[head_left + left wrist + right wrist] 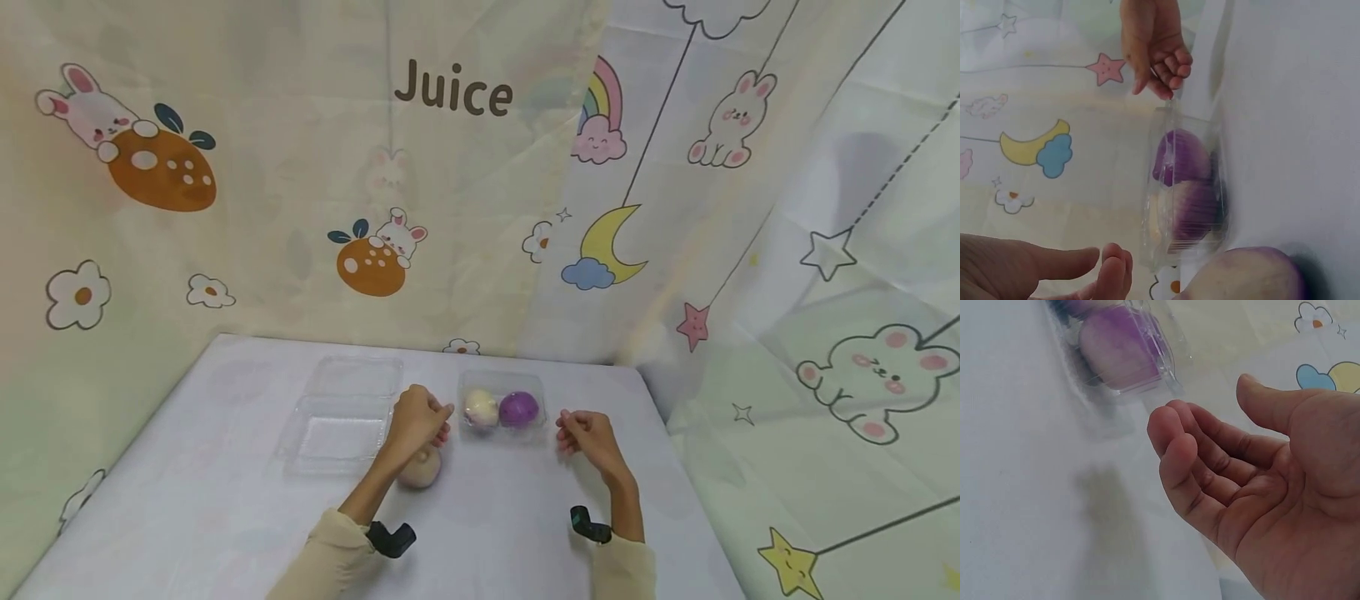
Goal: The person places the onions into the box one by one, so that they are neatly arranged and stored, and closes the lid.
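A clear plastic clamshell box (498, 382) holds two round turnips, a pale one (481, 409) and a purple one (519, 409); its lid appears to lie over them. My left hand (418, 419) hovers just left of this box, fingers loosely bent, nothing between them. Beneath that wrist, a third turnip (421, 472) sits on the table, partly hidden by the hand. To the box's right is my right hand (592, 440), apart from it. The right wrist view shows this hand (1241, 475) with relaxed, bent fingers and a bare palm.
A second clear clamshell box (337, 429) lies opened out on the white table (225, 500), left of my left hand. Printed curtains (300, 125) hang close behind the table and along its sides.
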Demonstrator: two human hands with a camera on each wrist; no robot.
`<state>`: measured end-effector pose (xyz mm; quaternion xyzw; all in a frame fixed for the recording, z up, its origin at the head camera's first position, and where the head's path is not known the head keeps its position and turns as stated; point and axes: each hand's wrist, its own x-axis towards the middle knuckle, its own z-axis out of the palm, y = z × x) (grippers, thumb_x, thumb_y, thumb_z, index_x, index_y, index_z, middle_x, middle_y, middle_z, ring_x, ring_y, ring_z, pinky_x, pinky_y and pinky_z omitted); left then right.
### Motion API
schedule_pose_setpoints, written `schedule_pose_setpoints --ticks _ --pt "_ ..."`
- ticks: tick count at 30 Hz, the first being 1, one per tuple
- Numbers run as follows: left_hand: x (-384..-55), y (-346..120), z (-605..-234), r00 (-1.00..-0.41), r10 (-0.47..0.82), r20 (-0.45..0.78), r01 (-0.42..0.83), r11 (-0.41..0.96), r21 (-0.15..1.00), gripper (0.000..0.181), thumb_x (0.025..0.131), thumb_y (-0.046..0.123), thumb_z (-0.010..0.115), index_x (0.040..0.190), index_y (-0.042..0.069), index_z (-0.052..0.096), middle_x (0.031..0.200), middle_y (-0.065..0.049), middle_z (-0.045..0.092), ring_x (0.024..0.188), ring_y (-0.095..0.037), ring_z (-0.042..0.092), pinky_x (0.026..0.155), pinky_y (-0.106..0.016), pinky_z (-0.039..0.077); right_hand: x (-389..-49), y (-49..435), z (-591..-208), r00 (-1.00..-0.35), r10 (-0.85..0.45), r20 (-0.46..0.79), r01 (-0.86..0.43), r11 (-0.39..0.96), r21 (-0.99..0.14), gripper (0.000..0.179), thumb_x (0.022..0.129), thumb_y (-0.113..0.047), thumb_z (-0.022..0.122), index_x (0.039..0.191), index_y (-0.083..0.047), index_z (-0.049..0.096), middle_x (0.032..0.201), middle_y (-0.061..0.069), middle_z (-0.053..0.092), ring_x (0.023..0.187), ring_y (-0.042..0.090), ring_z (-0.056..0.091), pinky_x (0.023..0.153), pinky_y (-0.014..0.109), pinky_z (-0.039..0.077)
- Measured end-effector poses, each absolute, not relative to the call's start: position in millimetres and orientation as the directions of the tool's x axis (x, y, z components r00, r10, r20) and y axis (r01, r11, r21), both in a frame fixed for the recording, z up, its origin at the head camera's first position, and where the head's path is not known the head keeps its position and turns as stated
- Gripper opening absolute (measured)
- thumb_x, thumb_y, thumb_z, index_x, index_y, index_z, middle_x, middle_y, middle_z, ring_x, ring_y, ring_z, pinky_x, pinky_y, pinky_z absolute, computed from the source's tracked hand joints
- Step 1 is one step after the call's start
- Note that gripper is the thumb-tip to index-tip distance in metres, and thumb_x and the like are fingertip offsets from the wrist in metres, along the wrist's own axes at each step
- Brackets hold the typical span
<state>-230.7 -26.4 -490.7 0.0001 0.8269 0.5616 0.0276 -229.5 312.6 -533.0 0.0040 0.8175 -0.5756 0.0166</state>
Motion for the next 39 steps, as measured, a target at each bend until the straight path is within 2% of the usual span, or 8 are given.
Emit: schedule_pose_setpoints --ticks 3,8,12,17,22,28,36,39 --pt "-225.8 -32.4 -485.9 -0.999 0.043 -0.012 0.007 0.422 0.907 0.018 0.099 0.009 0.077 0.088 -0.005 0.075 0.064 -0.009 0.074 0.058 -0.033 0.077 0.049 -0.03 0.062 -230.5 311.7 -533.5 -1.0 0.0 -0.001 0.001 0.341 -0.94 0.04 0.113 -0.021 0.061 0.114 0.018 0.069 0.092 0.027 0.076 0.072 0.02 0.074 0.067 0.027 0.066" --pt "-218.5 -42.8 -483.1 -0.996 0.045 0.078 0.09 0.469 0.879 0.013 0.097 0.01 0.081 0.091 -0.001 0.079 0.068 -0.009 0.077 0.059 -0.03 0.077 0.051 -0.027 0.059 -231.1 309.4 -533.6 -0.998 0.038 0.052 -0.037 0.325 -0.945 0.036 0.112 -0.019 0.062 0.116 0.017 0.069 0.1 0.031 0.076 0.076 0.021 0.077 0.073 0.027 0.068" --pt "-216.5 -54.5 -481.1 -0.989 -0.004 0.15 0.125 0.529 0.84 0.013 0.097 0.016 0.082 0.097 0.003 0.082 0.078 -0.01 0.081 0.067 -0.027 0.08 0.061 -0.032 0.059 -230.4 308.3 -531.0 -0.989 0.061 0.131 -0.103 0.34 -0.935 0.035 0.111 -0.017 0.064 0.12 0.016 0.069 0.105 0.033 0.076 0.081 0.024 0.079 0.077 0.027 0.069" --pt "-214.4 -78.3 -481.5 -0.966 -0.098 0.241 0.13 0.62 0.774 0.016 0.098 0.021 0.081 0.102 0.006 0.083 0.087 -0.011 0.083 0.072 -0.023 0.079 0.064 -0.036 0.059 -230.9 305.8 -528.7 -0.973 0.101 0.209 -0.163 0.342 -0.925 0.034 0.108 -0.021 0.071 0.121 0.011 0.072 0.111 0.036 0.076 0.086 0.024 0.081 0.079 0.026 0.068" --pt "-205.3 -108.3 -487.0 -0.917 -0.231 0.325 0.088 0.679 0.729 0.013 0.1 0.016 0.077 0.105 0.005 0.082 0.096 -0.015 0.083 0.081 -0.031 0.079 0.066 -0.04 0.058 -231.9 302.8 -528.0 -0.967 0.118 0.226 -0.178 0.32 -0.931 0.036 0.104 -0.022 0.077 0.123 0.007 0.073 0.115 0.036 0.075 0.089 0.023 0.081 0.08 0.02 0.064" --pt "-199.1 -145.9 -488.7 -0.84 -0.38 0.386 0.012 0.699 0.715 0.015 0.1 0.017 0.076 0.107 0.005 0.081 0.097 -0.015 0.083 0.082 -0.034 0.079 0.063 -0.039 0.049 -234.0 299.3 -526.4 -0.96 0.115 0.256 -0.214 0.288 -0.933 0.038 0.102 -0.019 0.079 0.125 0.01 0.071 0.115 0.034 0.076 0.091 0.019 0.081 0.082 0.016 0.063" --pt "-190.4 -189.0 -497.5 -0.797 -0.476 0.371 -0.087 0.699 0.709 0.022 0.099 0.015 0.075 0.113 0.0 0.079 0.104 -0.025 0.08 0.083 -0.044 0.074 0.061 -0.043 0.044 -235.4 295.6 -526.1 -0.957 0.112 0.268 -0.231 0.268 -0.935 0.039 0.101 -0.016 0.08 0.126 0.013 0.07 0.114 0.033 0.076 0.092 0.02 0.081 0.084 0.016 0.064" --pt "-187.4 -200.4 -505.3 -0.798 -0.495 0.343 -0.13 0.697 0.705 0.025 0.098 0.015 0.076 0.114 -0.004 0.078 0.107 -0.03 0.077 0.082 -0.047 0.071 0.061 -0.045 0.042 -236.5 295.3 -526.3 -0.952 0.109 0.285 -0.248 0.269 -0.931 0.037 0.101 -0.014 0.08 0.125 0.012 0.071 0.112 0.032 0.076 0.089 0.013 0.08 0.084 0.016 0.064"
